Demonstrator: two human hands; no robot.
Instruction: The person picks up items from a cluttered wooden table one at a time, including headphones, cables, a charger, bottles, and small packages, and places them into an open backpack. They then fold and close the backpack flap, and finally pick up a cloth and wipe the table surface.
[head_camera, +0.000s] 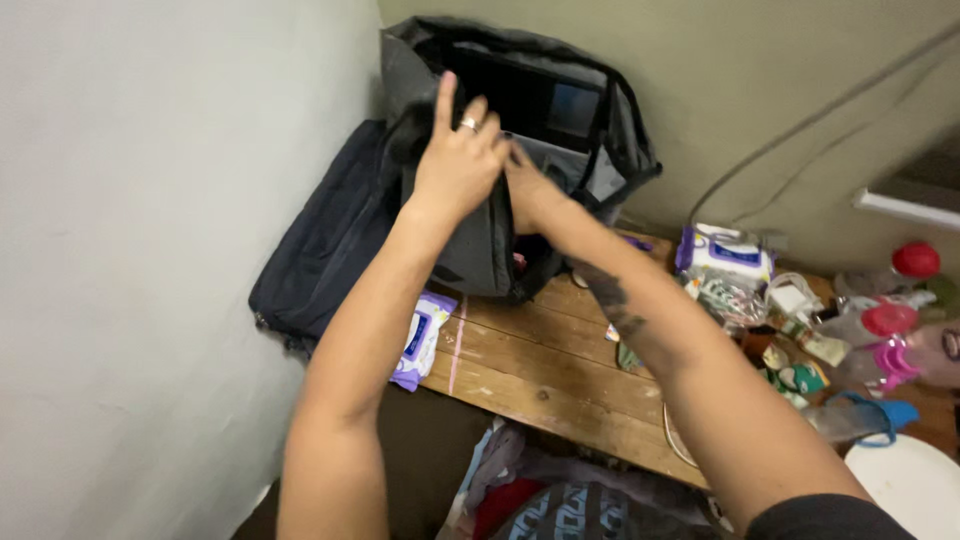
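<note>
A dark grey bag (560, 75) stands open on the far end of a wooden table (540, 365), against the wall. My left hand (458, 160), with a ring on one finger, grips the bag's front flap, its index finger pointing up. My right hand (532, 188) reaches into the front of the bag just beside the left hand; its fingers are partly hidden by the fabric, so what it holds cannot be made out.
A dark blue soft case (325, 240) leans at the left by the wall. A wipes pack (422, 340) lies under my left forearm, another wipes pack (725, 255) to the right. Bottles, a red cap (915, 260) and small clutter crowd the right side. Clothes (570, 500) lie below.
</note>
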